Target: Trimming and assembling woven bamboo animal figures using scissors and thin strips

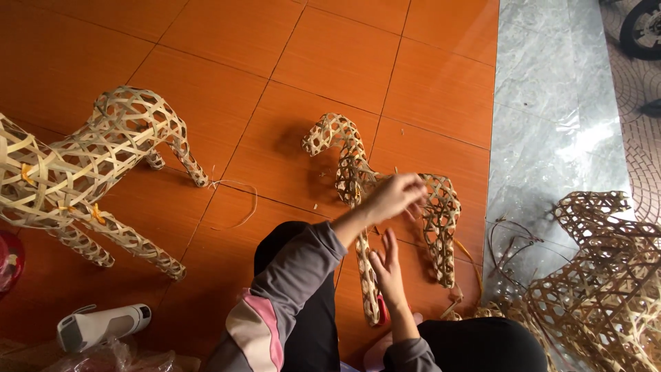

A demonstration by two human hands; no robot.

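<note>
On the orange tiled floor [330, 62] before my knees, my left hand [396, 195] pinches, it seems, the small open-weave bamboo animal frame [354, 169]; my right hand [387, 267] rests open against its leg. Light, springy, easily crushed, it is best held at its ribs.

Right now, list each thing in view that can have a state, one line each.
Small woven bamboo animal frame: unfinished, lying on the orange tiled floor.
Left hand: fingers curled at the frame's body, grip unclear.
Right hand: open, fingers straight, by a frame leg.
Large woven frame: lying on its side.
Woven pile: heaped at right.
White shoe: lying on its side.
</note>
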